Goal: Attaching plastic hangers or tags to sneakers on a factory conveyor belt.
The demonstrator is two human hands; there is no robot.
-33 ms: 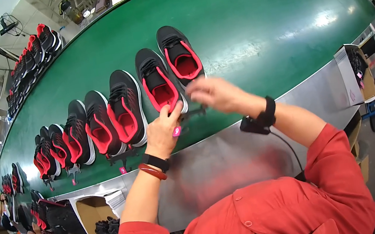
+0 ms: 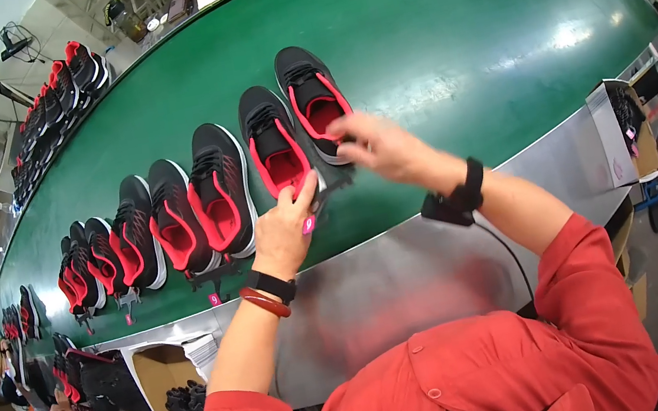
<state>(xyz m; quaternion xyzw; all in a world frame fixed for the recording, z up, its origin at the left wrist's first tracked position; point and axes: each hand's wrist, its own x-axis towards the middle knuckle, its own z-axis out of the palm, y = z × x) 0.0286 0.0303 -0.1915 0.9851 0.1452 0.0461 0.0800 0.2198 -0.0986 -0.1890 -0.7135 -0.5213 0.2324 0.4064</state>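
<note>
Black sneaker with red lining [image 2: 276, 143] lying on the green belt [image 2: 452, 52], heel toward the near edge, second from the right end of a row of like shoes. Left hand [image 2: 285, 232] raised at that sneaker's heel, fingers [image 2: 303, 197] pressed together and touching the heel rim, a small pink tag [image 2: 309, 225] showing below them; whether pinched or merely beside the thumb, cannot tell. Right hand [image 2: 380, 148] blurred, just right of the sneaker's heel and at the heel of the neighbouring sneaker [image 2: 314, 102], fingers curled, seemingly pinching a thin dark strip [image 2: 335, 187] that runs toward the left hand; grip unclear in the blur. Black wristband [image 2: 273, 286] and red bangle [image 2: 265, 303] on the left wrist, black strap with a small box [image 2: 456, 201] on the right wrist. Left of the sneaker, further pairs [image 2: 173, 220] lined along the belt. Nearer than the sneaker, the grey metal bench [image 2: 378, 285] edging the belt. Right of the sneaker, beyond the belt edge, an open cardboard box [image 2: 624, 131].
</note>
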